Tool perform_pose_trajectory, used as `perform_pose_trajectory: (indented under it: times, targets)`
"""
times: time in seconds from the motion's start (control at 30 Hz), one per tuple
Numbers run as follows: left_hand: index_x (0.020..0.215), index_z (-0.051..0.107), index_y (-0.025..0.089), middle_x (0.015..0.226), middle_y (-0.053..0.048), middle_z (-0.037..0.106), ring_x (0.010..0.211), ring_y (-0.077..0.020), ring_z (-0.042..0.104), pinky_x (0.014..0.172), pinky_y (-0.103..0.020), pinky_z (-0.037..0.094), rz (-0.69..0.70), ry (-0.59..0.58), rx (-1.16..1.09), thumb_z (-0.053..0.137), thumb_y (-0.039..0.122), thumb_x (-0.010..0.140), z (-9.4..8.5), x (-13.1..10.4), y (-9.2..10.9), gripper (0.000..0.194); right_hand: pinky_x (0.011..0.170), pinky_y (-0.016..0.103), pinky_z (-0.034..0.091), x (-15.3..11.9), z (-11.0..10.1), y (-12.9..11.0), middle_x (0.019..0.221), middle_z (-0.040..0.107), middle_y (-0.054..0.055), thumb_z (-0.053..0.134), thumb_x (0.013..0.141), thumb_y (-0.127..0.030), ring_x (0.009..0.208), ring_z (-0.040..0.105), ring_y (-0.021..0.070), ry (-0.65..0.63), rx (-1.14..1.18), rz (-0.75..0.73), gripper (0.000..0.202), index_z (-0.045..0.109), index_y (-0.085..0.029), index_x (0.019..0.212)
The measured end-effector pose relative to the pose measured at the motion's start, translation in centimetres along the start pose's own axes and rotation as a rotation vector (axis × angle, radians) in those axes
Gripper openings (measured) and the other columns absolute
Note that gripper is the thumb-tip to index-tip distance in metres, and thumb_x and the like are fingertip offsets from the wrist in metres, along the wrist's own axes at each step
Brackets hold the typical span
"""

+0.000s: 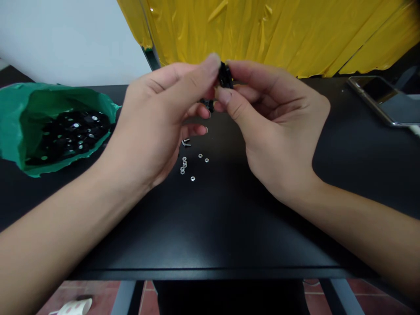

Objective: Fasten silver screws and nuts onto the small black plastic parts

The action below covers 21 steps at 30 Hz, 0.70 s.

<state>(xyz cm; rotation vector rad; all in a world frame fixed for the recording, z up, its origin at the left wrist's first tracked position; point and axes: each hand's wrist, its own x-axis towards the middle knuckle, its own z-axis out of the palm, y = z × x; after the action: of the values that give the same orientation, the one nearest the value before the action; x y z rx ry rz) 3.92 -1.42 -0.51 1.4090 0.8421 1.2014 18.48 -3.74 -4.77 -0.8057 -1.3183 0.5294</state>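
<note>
Between my two hands, above the far part of the table, is a small black part [225,75] whose exact kind I cannot make out. My left hand [160,103] pinches it from the left with the thumb on top. From the right, the thumb and forefinger of my right hand [278,109] close on the same part. Another dark piece [207,104] shows behind my left fingertips, partly hidden. Below the hands, several small metal nuts or washers [184,164] lie loose on the black table [216,223]. A few tiny screws [187,143] rest just beyond them, beside my left hand.
At the left stands an open green bag [29,127] holding many shiny black pieces [75,131]. A phone [387,98] lies at the far right with a white cable. Yellow plastic sheeting [262,35] hangs behind the table. A white cup [75,307] is on the floor.
</note>
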Motion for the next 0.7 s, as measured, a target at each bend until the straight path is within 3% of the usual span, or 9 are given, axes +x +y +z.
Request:
perform_pose_trajectory:
  times: [0.07, 0.17, 0.27, 0.47, 0.6, 0.7]
  targets:
    - [0.073, 0.076, 0.019, 0.080, -0.006, 0.067, 0.066, -0.0112, 0.059, 0.053, -0.023, 0.049, 0.098, 0.023, 0.073, 0.065, 0.027, 0.100, -0.04, -0.02, -0.23, 0.031, 0.107, 0.043, 0.063, 0.01, -0.06, 0.03, 0.109, 0.081, -0.010, 0.075, 0.096, -0.033, 0.108, 0.078, 0.0272, -0.010, -0.005, 0.008, 0.016, 0.078, -0.048, 0.101]
    - [0.075, 0.078, 0.020, 0.072, -0.001, 0.069, 0.060, -0.0092, 0.060, 0.050, -0.022, 0.047, 0.300, 0.099, 0.273, 0.070, 0.021, 0.096, -0.15, 0.00, -0.59, 0.023, 0.106, 0.042, 0.063, -0.03, -0.03, 0.21, 0.112, 0.081, -0.009, 0.073, 0.097, -0.032, 0.108, 0.078, 0.0265, -0.023, -0.004, -0.006, 0.017, 0.077, -0.047, 0.103]
    - [0.077, 0.080, 0.022, 0.070, 0.003, 0.071, 0.058, -0.0072, 0.060, 0.051, -0.021, 0.049, 0.365, 0.126, 0.356, 0.072, 0.016, 0.093, -0.28, 0.04, -0.77, 0.019, 0.103, 0.039, 0.064, -0.08, 0.05, 0.42, 0.108, 0.082, -0.009, 0.071, 0.098, -0.027, 0.106, 0.079, 0.0253, -0.032, -0.021, -0.028, 0.022, 0.077, -0.048, 0.103]
    - [0.076, 0.083, 0.021, 0.069, 0.000, 0.072, 0.057, -0.0087, 0.060, 0.048, -0.021, 0.049, 0.264, 0.095, 0.245, 0.077, 0.017, 0.088, -0.49, 0.05, -0.66, 0.014, 0.096, 0.037, 0.067, -0.12, -0.01, 0.87, 0.102, 0.083, -0.010, 0.071, 0.097, -0.025, 0.100, 0.080, 0.0241, -0.036, -0.012, -0.034, 0.022, 0.076, -0.046, 0.103]
    - [0.073, 0.081, 0.019, 0.070, 0.001, 0.071, 0.061, -0.0075, 0.062, 0.051, -0.017, 0.051, 0.191, 0.064, 0.145, 0.074, 0.008, 0.087, -0.31, 0.08, -0.36, 0.020, 0.096, 0.037, 0.066, -0.07, -0.06, 0.75, 0.100, 0.082, -0.009, 0.072, 0.095, -0.018, 0.100, 0.080, 0.0237, -0.035, 0.017, -0.028, 0.028, 0.076, -0.045, 0.100]
    - [0.074, 0.081, 0.018, 0.070, 0.001, 0.072, 0.062, -0.0066, 0.063, 0.051, -0.015, 0.052, 0.164, 0.028, 0.065, 0.072, 0.002, 0.085, -0.28, 0.21, -0.33, 0.021, 0.099, 0.036, 0.065, -0.02, -0.01, -0.03, 0.103, 0.082, -0.008, 0.071, 0.095, -0.022, 0.104, 0.079, 0.0235, -0.027, -0.032, 0.043, 0.023, 0.076, -0.043, 0.102]
